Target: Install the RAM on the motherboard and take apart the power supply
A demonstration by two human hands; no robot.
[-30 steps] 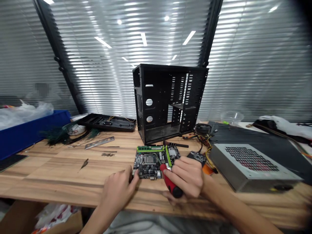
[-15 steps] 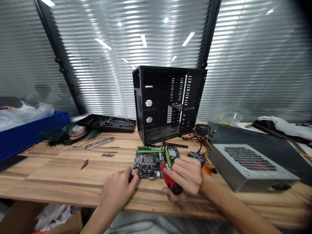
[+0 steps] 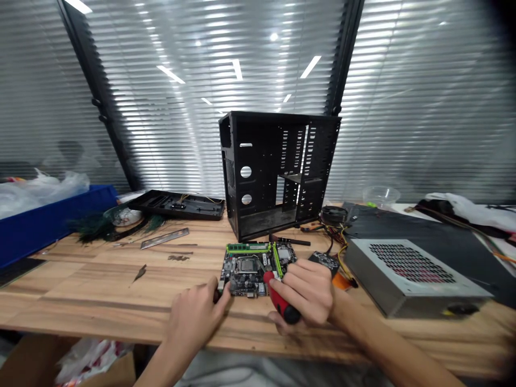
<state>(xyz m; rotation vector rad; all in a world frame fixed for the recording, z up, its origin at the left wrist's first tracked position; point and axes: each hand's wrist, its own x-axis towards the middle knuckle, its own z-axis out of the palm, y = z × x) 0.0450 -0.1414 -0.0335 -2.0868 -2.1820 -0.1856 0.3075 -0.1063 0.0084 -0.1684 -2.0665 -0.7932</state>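
Observation:
A motherboard (image 3: 242, 282) lies flat on the wooden table in front of me, with a green memory stick (image 3: 248, 247) along its far edge and a silver processor (image 3: 246, 264) in the middle. My left hand (image 3: 195, 312) pinches the board's near left corner between thumb and fingers. A screwdriver (image 3: 278, 298) with a red and black handle is gripped in my right hand (image 3: 310, 290). Its shaft slants away over the board, the tip close to the processor's right side. Whether that tip touches anything is too small to tell.
Behind the board stands an open black computer case (image 3: 266, 172). A metal power supply (image 3: 419, 274) sits at right, by a fan (image 3: 334, 215) and cables. To the left are a black panel (image 3: 177, 204), a metal strip (image 3: 165, 238) and a blue bin (image 3: 52, 220).
Very little differs. The screwdriver handle and my right hand have shifted slightly left, while my left hand stays at the board's corner.

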